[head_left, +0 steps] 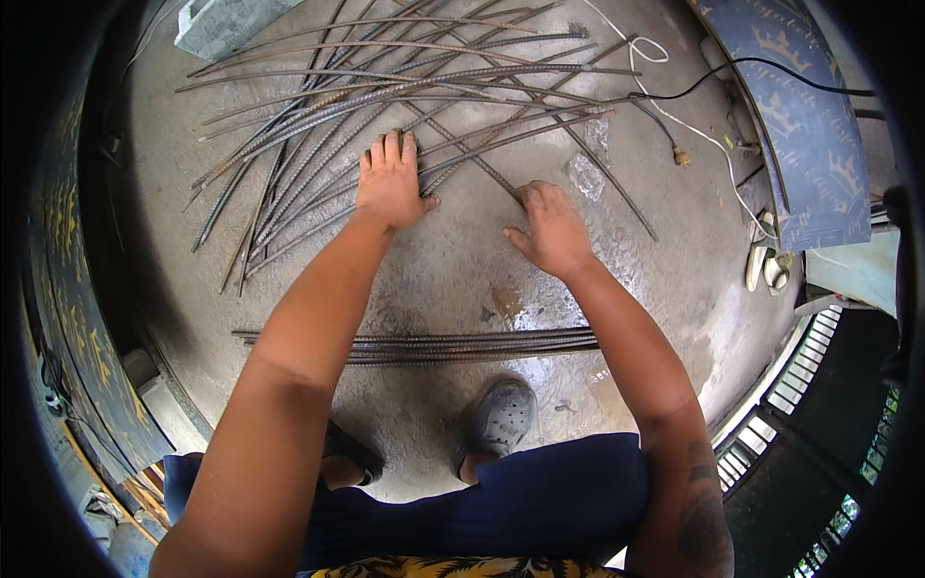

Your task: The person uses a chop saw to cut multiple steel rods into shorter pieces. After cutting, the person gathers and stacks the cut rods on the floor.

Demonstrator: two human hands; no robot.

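From my end I count 2 hands (pixel 389 183), 2 clogs (pixel 506 419) & 2 pale shoes (pixel 756 265). Rods (pixel 626 199): 1 pile (pixel 385 89) + 1 row (pixel 472 343), indiv. no. too tangled to tell. Misc.: 1 grey block (pixel 217 31), 1 white cord (pixel 694 129), 1 plug (pixel 681 156).

Bright glare on the floor (pixel 525 316), edges bent, rim black

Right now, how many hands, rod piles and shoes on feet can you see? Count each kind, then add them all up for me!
Hands: 2 (left hand, right hand)
Rod piles: 2 (messy pile, neat pile)
Shoes on feet: 2 (left shoe, right shoe)
Total: 6
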